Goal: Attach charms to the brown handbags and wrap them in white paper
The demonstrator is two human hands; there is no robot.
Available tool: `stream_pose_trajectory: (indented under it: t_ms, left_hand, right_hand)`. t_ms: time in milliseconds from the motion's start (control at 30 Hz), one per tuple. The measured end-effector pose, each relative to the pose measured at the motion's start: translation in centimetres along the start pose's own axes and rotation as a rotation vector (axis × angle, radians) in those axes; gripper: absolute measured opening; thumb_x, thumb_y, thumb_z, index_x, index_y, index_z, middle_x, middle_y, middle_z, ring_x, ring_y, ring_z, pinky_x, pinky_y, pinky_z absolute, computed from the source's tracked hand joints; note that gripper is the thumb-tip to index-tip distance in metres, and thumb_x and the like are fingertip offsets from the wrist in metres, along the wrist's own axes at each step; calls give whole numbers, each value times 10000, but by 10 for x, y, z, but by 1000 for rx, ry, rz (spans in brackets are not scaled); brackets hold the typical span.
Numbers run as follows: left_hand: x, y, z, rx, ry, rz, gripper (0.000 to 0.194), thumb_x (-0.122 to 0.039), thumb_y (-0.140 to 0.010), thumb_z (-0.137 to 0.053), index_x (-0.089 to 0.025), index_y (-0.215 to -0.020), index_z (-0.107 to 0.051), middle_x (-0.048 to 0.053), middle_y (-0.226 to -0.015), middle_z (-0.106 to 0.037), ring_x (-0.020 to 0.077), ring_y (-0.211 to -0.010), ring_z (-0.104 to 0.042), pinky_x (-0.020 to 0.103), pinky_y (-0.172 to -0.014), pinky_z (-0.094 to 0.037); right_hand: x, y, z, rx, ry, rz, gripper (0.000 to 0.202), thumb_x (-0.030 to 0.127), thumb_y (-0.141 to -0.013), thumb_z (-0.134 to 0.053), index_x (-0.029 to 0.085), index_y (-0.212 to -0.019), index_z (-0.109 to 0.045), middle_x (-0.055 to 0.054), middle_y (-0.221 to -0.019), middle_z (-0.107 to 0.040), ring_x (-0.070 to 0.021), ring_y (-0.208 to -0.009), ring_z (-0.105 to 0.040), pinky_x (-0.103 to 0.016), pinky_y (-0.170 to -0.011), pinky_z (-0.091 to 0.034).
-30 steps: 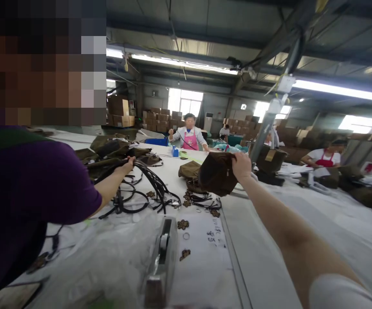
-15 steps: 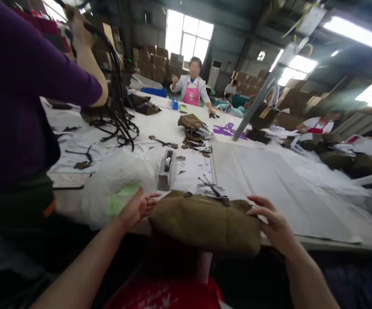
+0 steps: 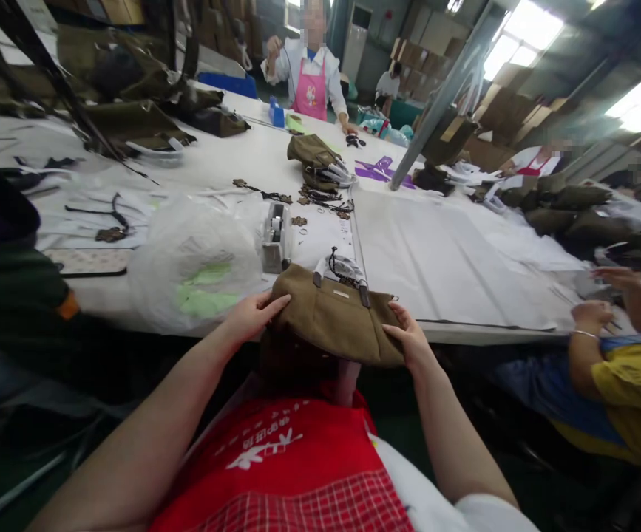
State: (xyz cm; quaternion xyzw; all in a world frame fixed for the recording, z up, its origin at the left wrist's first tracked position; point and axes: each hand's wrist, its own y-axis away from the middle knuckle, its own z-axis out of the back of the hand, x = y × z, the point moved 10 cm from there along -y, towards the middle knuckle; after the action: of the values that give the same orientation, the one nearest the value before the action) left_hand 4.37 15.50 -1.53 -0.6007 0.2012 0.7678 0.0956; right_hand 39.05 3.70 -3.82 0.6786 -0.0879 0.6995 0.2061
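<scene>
An olive-brown handbag [image 3: 336, 314] rests at the table's near edge, its wrapped white handles lying toward the table and a small label on its upper face. My left hand [image 3: 256, 314] grips the bag's left end, thumb on top. At the right end, my right hand [image 3: 409, 332] holds the side of the bag between thumb and fingers. Just beyond the bag are a tape dispenser [image 3: 274, 240] and a dark cord by the handles.
A clear plastic bag [image 3: 198, 258] with green pieces lies left. Another brown bag [image 3: 314, 159] and a metal post [image 3: 442, 100] stand farther off. A person in a pink apron faces the table; another in yellow sits at right. Brown bags are piled on both sides.
The view has tilted down. My left hand, open before, has closed on the bag. The bag's labelled face and handles now show. The purple-sleeved person's raised arm has left view.
</scene>
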Motion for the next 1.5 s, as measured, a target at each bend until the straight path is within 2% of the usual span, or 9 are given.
stream_pose_trajectory:
  t_ms: [100,267,367,533,633,833,1133,1300,1500]
  left_hand:
    - [-43,24,10,-56,-59,-191,564,-571,-722,-688,-134,-1079,-698,97,-1131,-706,305,-1120,-594,388,-979,-469]
    - [-64,77,-6,63,52,-168,544,-393,-719,-698,-141,-1195,-622,83,-1068,-720,286,-973,-663,367,-838,-559]
    - [-38,89,-28,144,-14,-135,468,-269,-697,-640,-143,-1148,-638,70,-1052,-725,269,-953,-669,359,-857,-553]
    - [76,76,-41,78,-34,56,389,-215,-596,-544,-151,-961,-662,53,-909,-754,277,-902,-692,372,-849,-552]
    - [119,70,-34,-24,-75,105,387,-187,-566,-514,-173,-920,-668,53,-913,-764,281,-892,-698,377,-841,-551]
    - [111,73,-26,-52,-94,116,384,-173,-562,-519,-171,-909,-682,48,-910,-771,288,-886,-703,373,-828,-548]
    - [125,89,24,-192,-158,220,258,-181,-505,-569,-209,-752,-635,61,-818,-760,314,-829,-705,389,-791,-562]
    - [101,94,55,-295,-332,170,253,-178,-599,-538,-218,-835,-619,50,-843,-743,272,-823,-705,357,-796,-556]
    - [1,116,73,-671,-494,-242,259,-305,-852,-546,-169,-1068,-594,101,-1046,-678,236,-949,-659,360,-916,-506]
  right_hand:
    - [35,13,-5,-7,-44,180,668,279,-626,-783,256,-1251,-550,-83,-1237,-623,-272,-1147,-582,-458,-992,-466]
    - [53,39,-10,21,-132,203,634,297,-682,-758,296,-1278,-542,-59,-1166,-630,-201,-954,-619,-374,-828,-530]
    - [26,43,-8,-40,9,121,570,369,-669,-780,234,-1189,-590,-73,-1071,-645,-177,-791,-603,-349,-718,-532]
    - [-4,57,25,-488,535,260,637,467,-636,-788,168,-1156,-575,-119,-1099,-603,-258,-961,-591,-454,-901,-496]
    - [-36,50,21,-396,537,149,725,495,-608,-796,180,-1214,-552,-143,-1223,-575,-326,-1134,-561,-484,-962,-471]
    - [-72,52,-4,-153,90,-94,761,461,-654,-795,216,-1302,-481,-115,-1230,-636,-314,-1128,-616,-517,-984,-472]
    - [-34,54,-70,17,367,209,702,419,-749,-725,239,-1375,-463,-114,-1317,-569,-305,-1254,-522,-505,-1063,-413]
    - [11,37,-63,-16,636,370,572,433,-791,-686,224,-1307,-551,-142,-1410,-468,-345,-1336,-403,-567,-1111,-293]
    - [93,63,-59,-248,596,636,409,374,-867,-605,228,-1248,-571,-124,-1300,-552,-305,-1239,-491,-530,-1063,-370]
